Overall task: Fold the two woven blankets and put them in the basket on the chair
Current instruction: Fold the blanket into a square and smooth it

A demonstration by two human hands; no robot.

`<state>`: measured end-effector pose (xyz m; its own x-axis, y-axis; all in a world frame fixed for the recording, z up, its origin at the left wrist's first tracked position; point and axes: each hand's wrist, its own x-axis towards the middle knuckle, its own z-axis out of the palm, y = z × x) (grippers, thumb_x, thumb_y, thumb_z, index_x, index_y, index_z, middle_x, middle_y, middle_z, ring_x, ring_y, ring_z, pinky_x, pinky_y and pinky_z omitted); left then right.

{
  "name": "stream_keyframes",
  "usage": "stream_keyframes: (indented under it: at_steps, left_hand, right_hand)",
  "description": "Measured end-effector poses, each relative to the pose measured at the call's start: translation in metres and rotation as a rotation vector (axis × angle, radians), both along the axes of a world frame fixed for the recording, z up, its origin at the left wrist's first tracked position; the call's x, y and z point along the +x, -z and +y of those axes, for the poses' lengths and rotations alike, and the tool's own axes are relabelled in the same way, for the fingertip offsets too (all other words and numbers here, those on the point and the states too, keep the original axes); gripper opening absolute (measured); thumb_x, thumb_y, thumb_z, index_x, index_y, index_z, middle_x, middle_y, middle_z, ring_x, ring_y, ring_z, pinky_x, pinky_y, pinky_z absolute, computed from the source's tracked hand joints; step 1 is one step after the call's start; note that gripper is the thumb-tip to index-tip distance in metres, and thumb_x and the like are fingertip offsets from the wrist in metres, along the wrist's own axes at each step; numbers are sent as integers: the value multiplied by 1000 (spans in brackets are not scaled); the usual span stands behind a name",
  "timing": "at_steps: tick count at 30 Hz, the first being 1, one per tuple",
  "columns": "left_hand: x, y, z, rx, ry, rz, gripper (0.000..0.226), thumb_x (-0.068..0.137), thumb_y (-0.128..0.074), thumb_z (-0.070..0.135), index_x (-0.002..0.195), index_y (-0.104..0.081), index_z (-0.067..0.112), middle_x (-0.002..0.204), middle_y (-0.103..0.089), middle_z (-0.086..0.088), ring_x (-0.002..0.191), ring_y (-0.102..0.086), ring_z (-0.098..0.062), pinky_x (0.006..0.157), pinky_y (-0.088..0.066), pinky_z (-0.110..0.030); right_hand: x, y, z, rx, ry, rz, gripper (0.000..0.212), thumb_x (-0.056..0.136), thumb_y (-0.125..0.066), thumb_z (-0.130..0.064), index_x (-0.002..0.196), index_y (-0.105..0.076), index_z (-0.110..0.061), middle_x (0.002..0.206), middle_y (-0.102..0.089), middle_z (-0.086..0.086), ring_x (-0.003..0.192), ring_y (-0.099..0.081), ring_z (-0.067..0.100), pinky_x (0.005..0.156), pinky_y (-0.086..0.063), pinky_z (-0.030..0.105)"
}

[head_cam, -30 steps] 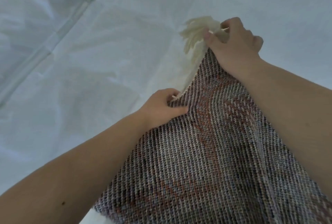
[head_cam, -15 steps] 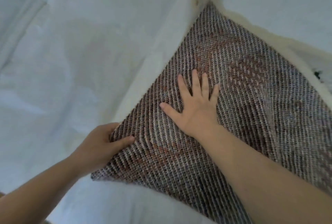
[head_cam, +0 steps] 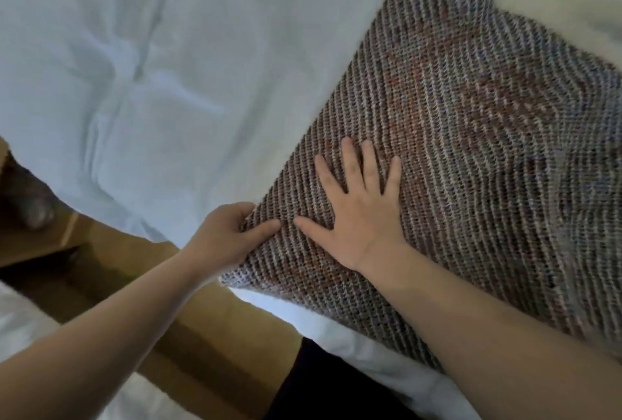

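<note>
A folded woven blanket (head_cam: pixel 471 123), brown, rust and grey with a cream fringe along its far edge, lies on the white bed sheet (head_cam: pixel 168 66) near the bed's front edge. My right hand (head_cam: pixel 360 211) lies flat on the blanket with its fingers spread and straight. My left hand (head_cam: pixel 229 234) grips the blanket's near left edge, thumb on top and fingers curled under the fabric. The basket, the chair and a second blanket are out of view.
The bed's front edge runs diagonally across the lower left. Below it are a wooden floor (head_cam: pixel 188 335), a dark object (head_cam: pixel 30 197) at the far left and dark clothing (head_cam: pixel 330 382) at the bottom.
My right hand let go of the fringed corner and came down flat on the blanket. My left hand slid back along the left edge. The view has tilted toward the bed's front edge.
</note>
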<state>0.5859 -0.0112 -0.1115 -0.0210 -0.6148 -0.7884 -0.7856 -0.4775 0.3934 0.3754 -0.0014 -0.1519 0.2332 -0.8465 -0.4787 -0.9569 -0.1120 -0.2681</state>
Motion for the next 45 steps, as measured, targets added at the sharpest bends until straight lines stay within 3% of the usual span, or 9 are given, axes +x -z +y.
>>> stream_keyframes:
  at_steps: [8, 13, 15, 17, 21, 31, 38, 41, 45]
  left_hand:
    - [46, -4, 11, 51, 11, 7, 27, 82, -66, 50, 99, -72, 30, 85, -76, 14, 76, -73, -5, 80, -60, -39]
    - [87, -21, 21, 127, 72, -215, 43, 75, -62, 61, 93, -68, 23, 70, -75, 4, 60, -72, -14, 64, -60, -42]
    - [82, -19, 21, -69, 265, -403, 38, 83, -59, 59, 98, -65, 25, 71, -71, 5, 61, -70, -17, 58, -58, -39]
    - [51, -12, 12, -425, 471, -459, 44, 91, -53, 50, 118, -63, 16, 103, -72, -6, 86, -71, -29, 72, -59, -47]
    - [-78, -15, -20, -807, 723, -173, 52, 95, -46, 42, 136, -56, 12, 142, -55, -12, 127, -54, -35, 99, -46, -53]
    - [-327, 21, -97, -783, 1257, 15, 74, 96, -7, 59, 159, -20, 23, 166, -21, -4, 153, -15, -23, 123, -11, -46]
    - [-405, 32, -63, -792, 1334, 94, 64, 96, -29, 52, 144, -48, 14, 131, -61, -9, 118, -57, -30, 98, -47, -44]
    - [-434, 28, -44, -725, 1291, 231, 55, 95, -34, 52, 132, -57, 19, 114, -66, -2, 102, -62, -23, 83, -53, -40]
    - [-469, 31, -23, -648, 1238, 293, 39, 99, -42, 46, 127, -58, 25, 109, -67, 8, 97, -61, -16, 79, -50, -35]
  right_hand:
    - [32, -5, 9, 95, -59, -30, 94, 84, -12, -85, 153, 19, -31, 159, 31, 13, 145, 28, 37, 114, 13, 63]
    - [59, -15, 26, 160, -169, -172, 90, 91, -27, -76, 156, 12, -27, 161, 27, 7, 146, 28, 30, 119, 11, 55]
    - [53, -21, 26, 129, -163, -200, 86, 95, -29, -70, 156, 11, -25, 162, 24, 6, 147, 27, 27, 120, 11, 51]
    - [33, -24, 24, 52, -98, -201, 79, 98, -27, -64, 157, 6, -23, 164, 18, 6, 149, 22, 26, 120, 10, 50]
    - [-39, -23, 17, -162, 188, -121, 72, 97, -30, -58, 157, -22, -19, 164, -14, 11, 152, -8, 31, 121, -5, 49]
    - [-235, -9, 18, -233, 546, 18, 65, 101, -27, -52, 158, -14, -24, 166, -5, 4, 152, 2, 25, 122, -1, 48]
    - [-323, -2, 57, -239, 562, -51, 64, 95, -40, -48, 151, -37, -19, 160, -29, 7, 148, -21, 28, 119, -13, 48]
    - [-349, 2, 80, -408, 599, -119, 49, 88, -52, -42, 127, -63, -14, 131, -61, 5, 123, -52, 27, 105, -35, 43]
    - [-378, 8, 102, -455, 604, -108, 35, 86, -58, -37, 110, -70, -15, 106, -68, 1, 99, -58, 24, 86, -43, 39]
